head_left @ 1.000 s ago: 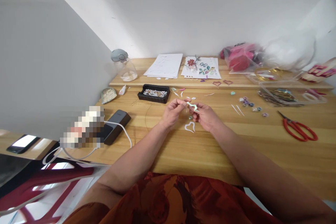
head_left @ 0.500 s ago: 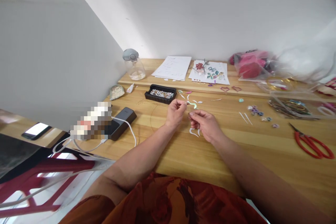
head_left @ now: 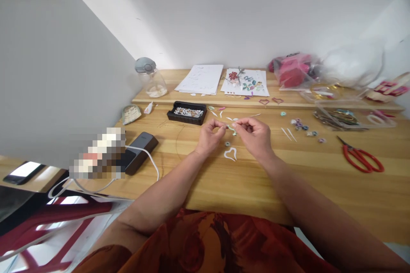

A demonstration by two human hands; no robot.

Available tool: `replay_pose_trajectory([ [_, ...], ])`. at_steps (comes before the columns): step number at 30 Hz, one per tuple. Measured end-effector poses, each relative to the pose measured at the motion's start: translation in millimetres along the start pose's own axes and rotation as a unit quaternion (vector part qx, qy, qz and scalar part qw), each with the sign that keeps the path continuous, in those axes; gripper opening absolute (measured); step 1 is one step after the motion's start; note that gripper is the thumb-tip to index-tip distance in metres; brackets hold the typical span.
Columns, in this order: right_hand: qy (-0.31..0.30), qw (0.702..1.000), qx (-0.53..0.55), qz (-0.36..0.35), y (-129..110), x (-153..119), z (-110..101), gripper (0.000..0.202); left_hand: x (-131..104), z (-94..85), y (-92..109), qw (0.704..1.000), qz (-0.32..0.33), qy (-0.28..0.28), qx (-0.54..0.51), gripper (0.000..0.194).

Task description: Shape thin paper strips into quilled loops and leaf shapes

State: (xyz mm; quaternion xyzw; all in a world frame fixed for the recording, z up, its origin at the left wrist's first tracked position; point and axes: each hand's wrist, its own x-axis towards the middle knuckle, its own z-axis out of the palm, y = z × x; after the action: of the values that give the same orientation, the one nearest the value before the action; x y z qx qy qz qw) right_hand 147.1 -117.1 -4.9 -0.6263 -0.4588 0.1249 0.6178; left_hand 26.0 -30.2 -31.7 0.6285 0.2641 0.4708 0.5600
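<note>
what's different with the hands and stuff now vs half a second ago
The right hand has moved up beside the left hand, its fingertips now at or right beside the pale green strip. The white heart shape, partly covered before, shows whole. Bead tray and scissors stayed put.

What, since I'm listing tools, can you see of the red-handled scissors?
The scissors have two looped red handles, apparently plastic-coated, and short, dark, pointed, metal-looking blades, seemingly closed. They lie on the wooden table, right of the right hand, tips pointing away and leftward. Only the table is seen touching them.
</note>
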Motion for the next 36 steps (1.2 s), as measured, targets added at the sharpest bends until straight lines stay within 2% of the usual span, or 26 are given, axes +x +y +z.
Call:
replay_pose_trajectory([
  [5,0.016,1.0,0.011,0.006,6,6,-3,0.014,-3,1.6,2,0.999,-0.009,-0.039,-0.016,0.015],
  [17,0.0,0.998,0.049,0.041,17,9,-2,0.016,-4,1.8,2,0.994,-0.045,-0.061,-0.076,0.024],
  [21,-0.012,0.98,0.139,0.143,21,11,1,0.024,-3,1.2,1,0.989,-0.056,-0.066,-0.122,0.026],
  [25,-0.055,0.935,0.219,0.272,23,9,3,0.032,-3,0.7,1,0.983,-0.061,-0.064,-0.162,0.025],
  [27,-0.091,0.914,0.245,0.312,23,7,5,0.034,-2,0.9,2,0.978,-0.063,-0.065,-0.186,0.025],
  [31,-0.146,0.904,0.254,0.311,20,-1,8,0.034,-1,0.8,1,0.979,-0.072,-0.04,-0.188,0.025],
  [36,-0.151,0.903,0.249,0.317,13,-10,15,0.035,2,-1.2,-2,0.983,-0.059,0.032,-0.171,0.025],
])
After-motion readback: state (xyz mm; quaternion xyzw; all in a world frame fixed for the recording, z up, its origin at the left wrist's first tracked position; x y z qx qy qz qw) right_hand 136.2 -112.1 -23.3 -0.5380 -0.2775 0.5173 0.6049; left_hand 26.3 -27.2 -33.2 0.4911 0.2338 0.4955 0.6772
